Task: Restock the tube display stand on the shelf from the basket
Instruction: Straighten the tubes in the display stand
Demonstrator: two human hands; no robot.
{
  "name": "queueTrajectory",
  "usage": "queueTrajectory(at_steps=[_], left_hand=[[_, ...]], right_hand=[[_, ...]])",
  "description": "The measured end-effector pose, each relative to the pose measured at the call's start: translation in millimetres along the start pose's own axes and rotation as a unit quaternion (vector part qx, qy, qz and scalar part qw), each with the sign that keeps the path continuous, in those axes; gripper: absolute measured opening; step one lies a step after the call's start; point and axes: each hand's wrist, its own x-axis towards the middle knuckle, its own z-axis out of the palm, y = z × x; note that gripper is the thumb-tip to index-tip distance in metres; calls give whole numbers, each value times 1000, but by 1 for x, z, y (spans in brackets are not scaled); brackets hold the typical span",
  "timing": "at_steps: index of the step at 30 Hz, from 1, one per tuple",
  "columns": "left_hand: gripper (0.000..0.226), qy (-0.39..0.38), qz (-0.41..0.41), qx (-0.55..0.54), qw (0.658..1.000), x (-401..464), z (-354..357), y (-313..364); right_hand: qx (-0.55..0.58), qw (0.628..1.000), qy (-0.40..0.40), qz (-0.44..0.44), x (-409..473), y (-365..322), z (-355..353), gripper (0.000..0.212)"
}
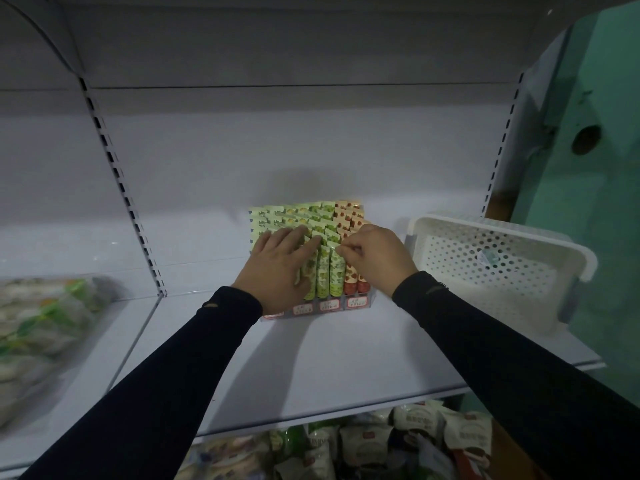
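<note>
Both hands were on the tube display stand [313, 308], which sat near the middle of the white shelf [311, 368]. Left hand [277, 268] lay flat with fingers straight and spread across the green tubes [323, 271] at the stand's 9 o'clock side, palm down, holding nothing that could be seen; it hid the leftmost columns beneath it. Right hand [375, 256] had its fingers curled, thumb and forefinger pinching the top edge of a green tube [336, 273] in the front row, next to the red tubes [350, 280] at the stand's 3 o'clock side. Its knuckles covered most of the red column behind. Price labels [329, 305] ran along the stand's front lip, their print too small to read, and the left wrist covered the label at the far left.

At 3 o'clock from the stand sat the white perforated basket [502, 268], tilted toward the camera, with 1 small pale item [487, 257] inside, too blurred to name. Blurred packaged goods [45, 327] lay at 9 o'clock on the neighbouring shelf, cut off by the frame. Wrapped packets [412, 441] on the shelf below showed at 6 o'clock, partly hidden by the dark sleeves [519, 358].
</note>
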Motion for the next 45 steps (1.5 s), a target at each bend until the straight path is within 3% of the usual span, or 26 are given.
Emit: queueTrajectory(at_steps=[10, 16, 20, 28, 36, 40, 45], left_hand=[[76, 8, 8, -6, 1000, 0, -1, -2], [78, 45, -36, -44, 997, -12, -9, -14], [83, 26, -63, -41, 997, -19, -9, -27], [86, 0, -68, -41, 997, -22, -6, -28], [86, 2, -69, -45, 997, -16, -13, -27], [89, -1, -63, -46, 997, -3, -16, -21], [84, -19, -59, -24, 998, 19, -17, -16]], right_hand=[[55, 998, 43, -7, -3, -4, -3, 23], [50, 998, 28, -16, 2, -16, 2, 26], [32, 999, 12, -15, 8, -23, 4, 27], [-2, 1000, 6, -5, 12, -28, 6, 48], [36, 999, 37, -10, 15, -19, -5, 47], [48, 994, 91, 49, 24, -3, -24, 30], [30, 996, 35, 71, 39, 12, -24, 29]])
